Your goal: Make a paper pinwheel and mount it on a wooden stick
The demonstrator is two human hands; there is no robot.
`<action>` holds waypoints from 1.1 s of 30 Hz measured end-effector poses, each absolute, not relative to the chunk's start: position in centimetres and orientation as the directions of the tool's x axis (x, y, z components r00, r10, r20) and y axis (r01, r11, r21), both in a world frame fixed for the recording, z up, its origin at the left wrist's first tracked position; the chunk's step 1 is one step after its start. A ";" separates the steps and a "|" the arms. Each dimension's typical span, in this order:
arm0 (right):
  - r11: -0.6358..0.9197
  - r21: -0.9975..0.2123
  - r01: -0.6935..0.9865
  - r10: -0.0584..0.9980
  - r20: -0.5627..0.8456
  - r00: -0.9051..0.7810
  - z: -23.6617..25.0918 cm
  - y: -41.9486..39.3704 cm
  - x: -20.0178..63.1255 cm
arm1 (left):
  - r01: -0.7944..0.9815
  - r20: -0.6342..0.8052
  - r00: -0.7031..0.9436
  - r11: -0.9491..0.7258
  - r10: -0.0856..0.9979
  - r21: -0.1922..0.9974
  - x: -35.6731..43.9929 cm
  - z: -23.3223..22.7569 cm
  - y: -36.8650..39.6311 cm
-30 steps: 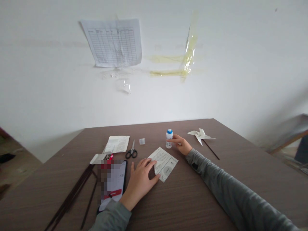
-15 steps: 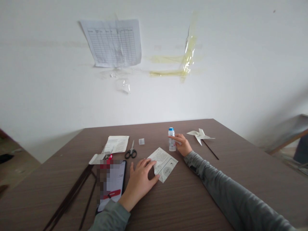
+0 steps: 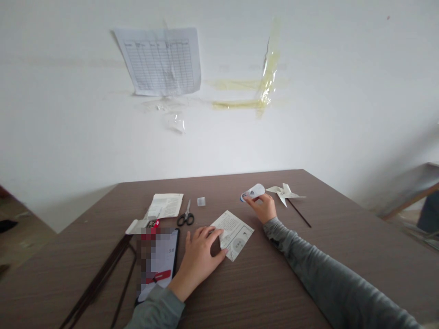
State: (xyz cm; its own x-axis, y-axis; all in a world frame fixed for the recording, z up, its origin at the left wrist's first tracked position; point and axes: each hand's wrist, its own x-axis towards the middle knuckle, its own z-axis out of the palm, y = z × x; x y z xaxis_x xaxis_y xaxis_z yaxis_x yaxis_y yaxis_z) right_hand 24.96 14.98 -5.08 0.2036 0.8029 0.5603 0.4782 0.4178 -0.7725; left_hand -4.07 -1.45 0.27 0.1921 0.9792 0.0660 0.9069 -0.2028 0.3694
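My right hand (image 3: 264, 208) grips a clear glue bottle (image 3: 255, 190) with a blue top, tipped over so that its blue end points down and to the left, above the table. Spread fingers of my left hand (image 3: 200, 256) rest on the left edge of a printed paper square (image 3: 235, 233), which lies turned like a diamond with folded creases at its near corner. To the right of the bottle lies a white paper pinwheel (image 3: 284, 192) on a dark stick.
Black-handled scissors (image 3: 185, 218) and a small clear cap (image 3: 201, 201) lie behind my left hand. A printed paper stack (image 3: 166, 204), a phone (image 3: 164, 256) and several dark sticks (image 3: 99, 278) are on the left. The wall (image 3: 226, 146) stands behind the table.
My right hand has closed around the glue bottle, lifted it from standing upright and tipped its blue end down to the left. My left hand and the paper square stay put.
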 end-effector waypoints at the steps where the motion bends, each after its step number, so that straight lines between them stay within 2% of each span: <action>1: 0.409 -0.782 0.470 0.810 0.548 0.207 -5.1 14.7 24.7 | 0.908 0.068 0.190 -0.201 0.979 0.368 -4.1 0.2 -1.5; 5: 0.413 -0.813 0.411 0.852 0.504 0.141 -4.8 13.5 23.5 | 0.909 0.066 0.183 -0.194 0.981 0.368 -4.0 0.2 -1.5; 9: 0.389 -0.867 0.312 0.916 0.399 -0.034 -4.4 12.4 22.5 | 0.907 0.061 0.184 -0.193 0.981 0.375 -3.9 0.6 -1.6; 14: 0.404 -0.856 0.322 0.914 0.367 -0.171 -4.5 11.0 21.4 | 0.914 0.031 0.183 -0.182 0.983 0.362 -3.7 1.0 -1.8; 22: 0.501 -0.718 0.483 0.864 0.447 -0.231 -4.7 10.3 20.8 | 0.928 0.019 0.191 -0.187 0.981 0.322 -3.5 0.9 -1.7; 33: 0.646 -0.598 0.475 0.756 0.586 -0.291 -5.5 10.9 20.5 | 0.934 0.012 0.185 -0.180 0.983 0.310 -3.3 0.9 -1.5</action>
